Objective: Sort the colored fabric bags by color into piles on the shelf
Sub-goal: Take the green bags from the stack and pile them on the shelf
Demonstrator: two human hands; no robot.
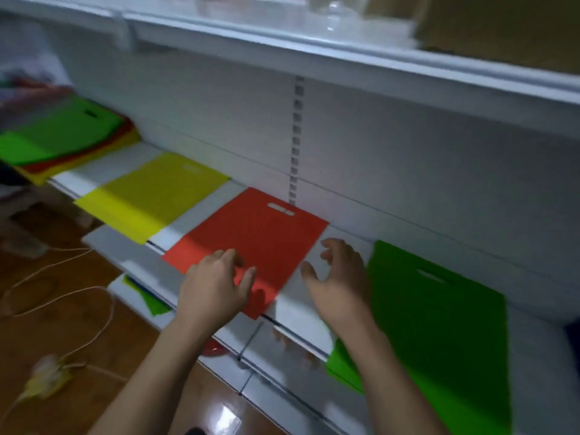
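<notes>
We see a white metal shelf (314, 246) running from the upper left down to the lower right, and on it several flat fabric bags with cut-out handles. At the shelf's far left end lies a mixed stack of fabric bags (62, 136), a green one on top with red and yellow edges showing beneath it. Next along, a flat yellow fabric bag (150, 196) lies with its near end hanging over the front edge of the shelf. In the middle, a flat red fabric bag (248, 240) lies with its handle slot towards the back wall and its near corner over the front edge. Towards the right end, a flat green fabric bag (436, 315) lies the same way, its near end also past the front edge.

Our left hand (213, 287) rests on the near end of the red bag, fingers loosely bent and spread, gripping nothing that we can make out. Our right hand (339, 284) is over the bare shelf between the red and green bags, fingers spread and relaxed, holding nothing.

On a lower shelf (131, 290) a strip of green fabric (150, 299) shows. A pale cable (62, 296) trails across the wooden floor (62, 324) on the left.
</notes>
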